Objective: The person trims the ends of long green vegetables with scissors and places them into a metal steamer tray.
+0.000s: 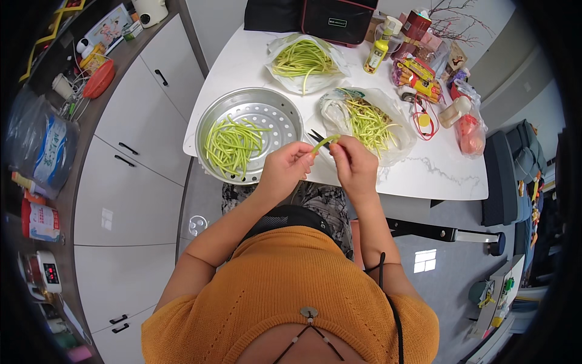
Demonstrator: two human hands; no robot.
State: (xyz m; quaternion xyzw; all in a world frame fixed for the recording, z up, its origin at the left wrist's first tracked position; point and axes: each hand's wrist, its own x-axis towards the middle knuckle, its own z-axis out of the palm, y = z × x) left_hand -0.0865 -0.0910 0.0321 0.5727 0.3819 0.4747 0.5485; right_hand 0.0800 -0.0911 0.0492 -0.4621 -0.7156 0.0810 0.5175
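Note:
A short green vegetable stem (pixel 326 142) is stretched between my two hands at the table's near edge. My left hand (pixel 287 170) pinches one end with thumb and fingers, and my right hand (pixel 357 167) grips the other. Just behind the stem lies a dark pointed tool (pixel 315 135), partly hidden, its kind unclear. To the left, a round metal steamer pan (pixel 276 103) with a perforated bottom holds a heap of cut green stems (pixel 233 145). Beyond my right hand, an opened plastic bag (pixel 397 155) holds short green pieces and brownish tips (pixel 367 124).
Longer stems (pixel 303 57) lie on another plastic bag at the back of the white table (pixel 448 176). A yellow bottle (pixel 377 51), snack packets (pixel 417 79) and a bag of red fruit (pixel 470 136) crowd the right side. Cabinets (pixel 130 200) run along the left.

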